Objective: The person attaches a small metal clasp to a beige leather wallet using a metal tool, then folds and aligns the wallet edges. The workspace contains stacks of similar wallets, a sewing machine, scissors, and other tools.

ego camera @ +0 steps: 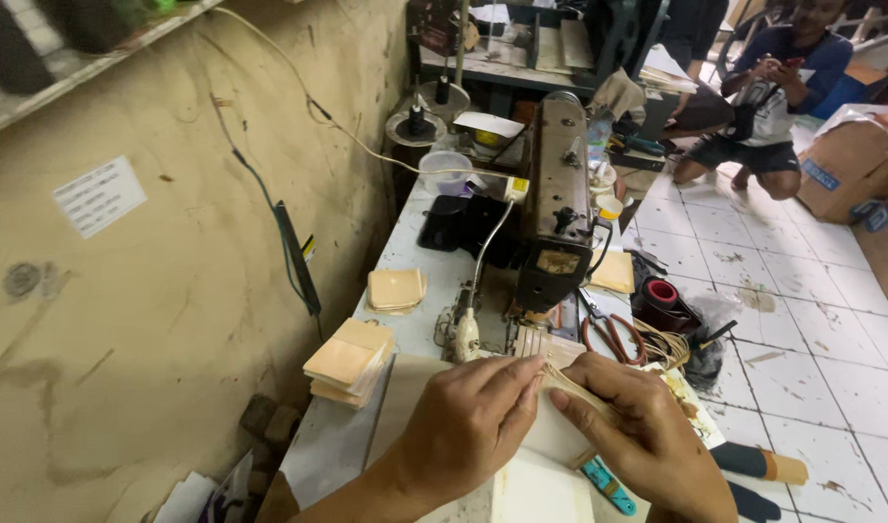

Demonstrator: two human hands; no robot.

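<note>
Presently both hands hold one pale tan strip (pixel 572 385) at the bench's near edge, left hand (pixel 468 418) pinching its upper end, right hand (pixel 643 436) closed along its length, long axis slanting down-right, just before the sewing machine (pixel 557 199).

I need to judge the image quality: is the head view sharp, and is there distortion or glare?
Head view: both hands, left hand and right hand, are fairly sharp; wide-angle lens bends the wall and sewing machine; even daylight, slight glare on the floor tiles.
</note>
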